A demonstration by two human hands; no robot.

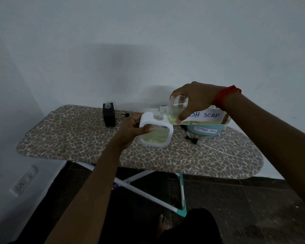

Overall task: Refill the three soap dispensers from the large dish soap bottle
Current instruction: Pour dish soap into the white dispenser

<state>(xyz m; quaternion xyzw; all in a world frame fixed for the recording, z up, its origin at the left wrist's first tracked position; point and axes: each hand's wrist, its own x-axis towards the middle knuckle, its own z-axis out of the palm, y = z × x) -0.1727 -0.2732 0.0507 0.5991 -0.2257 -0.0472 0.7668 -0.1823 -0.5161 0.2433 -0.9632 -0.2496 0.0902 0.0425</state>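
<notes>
While the bottle hangs tipped, step in hand: pouring into the white dispenser (155, 136), judged one of the three refills under way
Head view, left hand (132, 128): grasps the white dispenser by its left side, thumb laid across the front window
Head view, right hand (192, 99): fingers wrapped over the large dish soap bottle (197, 118), holding it on its side above the right half of the ironing board (77, 138)
White dispenser: mid-board, pump off, clear neck open at the top; yellow-green soap fills much of the window
Bottle: mouth end turned left, just beside the open neck; what soap is left pools along its lower side; no stream can be made out
Black dispenser (109, 117): far left on the board, well apart, neck also open, level hidden
Third dispenser: cannot pick it out with certainty
Storage box (201, 130): teal, under and behind the bottle
Loose pump (192, 139): black, lying near the box
Next move, as a judgement: raise the bottle's back end so the low soap runs to the mouth, keep the mouth over the neck, watch the window, then level off before it brims and go on to the black one
</notes>
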